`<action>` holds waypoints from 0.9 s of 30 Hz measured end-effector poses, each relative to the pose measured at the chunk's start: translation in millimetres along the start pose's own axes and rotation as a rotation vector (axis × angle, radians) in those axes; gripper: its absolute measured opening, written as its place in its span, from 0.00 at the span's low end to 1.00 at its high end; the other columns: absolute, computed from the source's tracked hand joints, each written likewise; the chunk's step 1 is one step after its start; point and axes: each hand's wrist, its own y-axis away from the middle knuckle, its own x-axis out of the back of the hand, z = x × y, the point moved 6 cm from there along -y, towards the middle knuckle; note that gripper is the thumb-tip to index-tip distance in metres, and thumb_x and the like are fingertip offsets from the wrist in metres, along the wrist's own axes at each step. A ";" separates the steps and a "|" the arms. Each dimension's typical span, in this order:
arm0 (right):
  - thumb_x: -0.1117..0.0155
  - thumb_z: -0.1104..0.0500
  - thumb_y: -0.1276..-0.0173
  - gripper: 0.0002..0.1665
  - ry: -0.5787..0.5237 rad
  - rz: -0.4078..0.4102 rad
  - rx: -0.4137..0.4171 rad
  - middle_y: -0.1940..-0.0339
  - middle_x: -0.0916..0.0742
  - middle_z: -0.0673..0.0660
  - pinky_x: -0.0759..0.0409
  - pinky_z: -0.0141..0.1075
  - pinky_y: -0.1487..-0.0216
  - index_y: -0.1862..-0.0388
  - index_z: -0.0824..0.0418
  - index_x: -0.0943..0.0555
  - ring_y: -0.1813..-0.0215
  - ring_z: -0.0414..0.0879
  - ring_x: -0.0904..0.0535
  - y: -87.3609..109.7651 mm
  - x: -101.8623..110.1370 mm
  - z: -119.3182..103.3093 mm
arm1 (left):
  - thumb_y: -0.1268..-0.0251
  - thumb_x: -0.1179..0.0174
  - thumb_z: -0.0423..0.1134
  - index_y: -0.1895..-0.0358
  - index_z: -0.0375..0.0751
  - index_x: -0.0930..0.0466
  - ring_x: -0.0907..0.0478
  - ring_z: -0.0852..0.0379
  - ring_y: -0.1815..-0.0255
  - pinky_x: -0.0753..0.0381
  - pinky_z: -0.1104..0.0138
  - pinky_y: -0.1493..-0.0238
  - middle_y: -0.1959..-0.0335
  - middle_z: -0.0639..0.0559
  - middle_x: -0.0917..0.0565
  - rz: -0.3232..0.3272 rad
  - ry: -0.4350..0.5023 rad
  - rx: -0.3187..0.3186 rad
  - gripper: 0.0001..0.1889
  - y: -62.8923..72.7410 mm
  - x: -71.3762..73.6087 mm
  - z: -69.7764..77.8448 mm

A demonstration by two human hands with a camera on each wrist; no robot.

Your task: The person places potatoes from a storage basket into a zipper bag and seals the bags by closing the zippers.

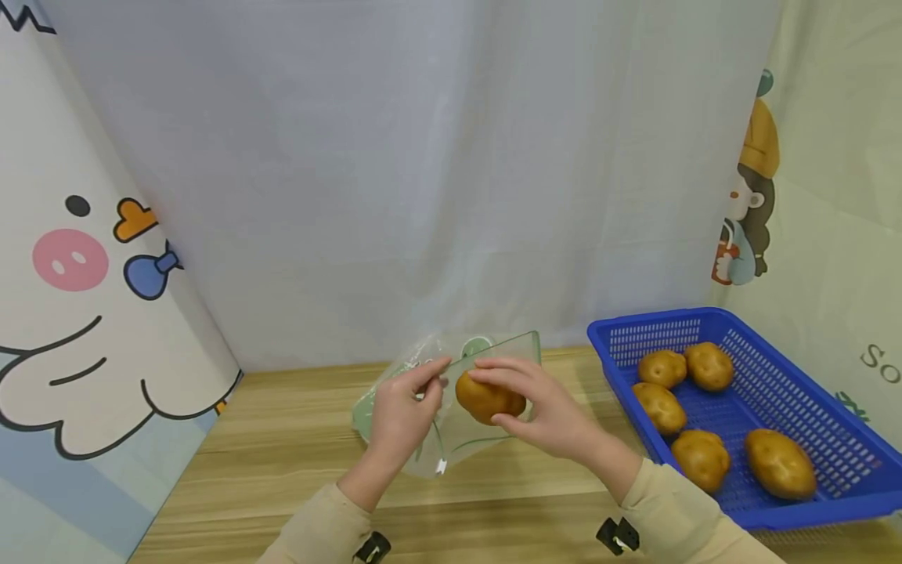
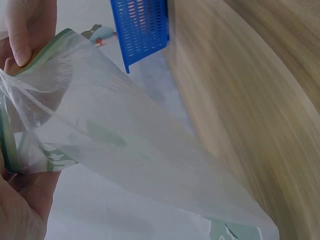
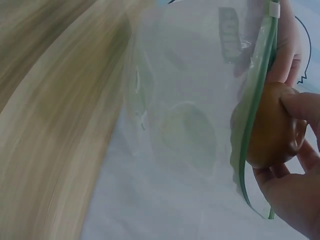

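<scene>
A clear zip bag (image 1: 416, 362) with a green-edged mouth and green print hangs above the table. My left hand (image 1: 405, 407) pinches the rim of that bag on its left side. My right hand (image 1: 546, 407) grips a brown potato (image 1: 486, 399) between thumb and fingers, right at the bag's mouth. In the right wrist view the potato (image 3: 275, 127) is partly past the green rim, with its outer side still out in the open. The left wrist view shows the bag (image 2: 125, 130) slanting away, its lower end near the tabletop.
A blue plastic basket (image 1: 835, 407) stands on the right of the wooden table (image 1: 275, 446) with several potatoes in it, such as one potato (image 1: 778, 464) near its front. A pale curtain (image 1: 352, 196) closes off the back, and printed cloths hang at both sides.
</scene>
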 end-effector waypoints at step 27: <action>0.26 0.69 0.44 0.36 0.150 0.015 0.226 0.36 0.20 0.56 0.25 0.49 0.37 0.34 0.60 0.23 0.36 0.54 0.25 9.1 5.3 -11.5 | 0.38 0.41 0.22 0.52 0.35 0.12 0.15 0.57 0.74 0.40 0.78 0.90 0.66 0.44 0.11 -0.018 0.014 0.008 0.14 -1.4 1.7 3.3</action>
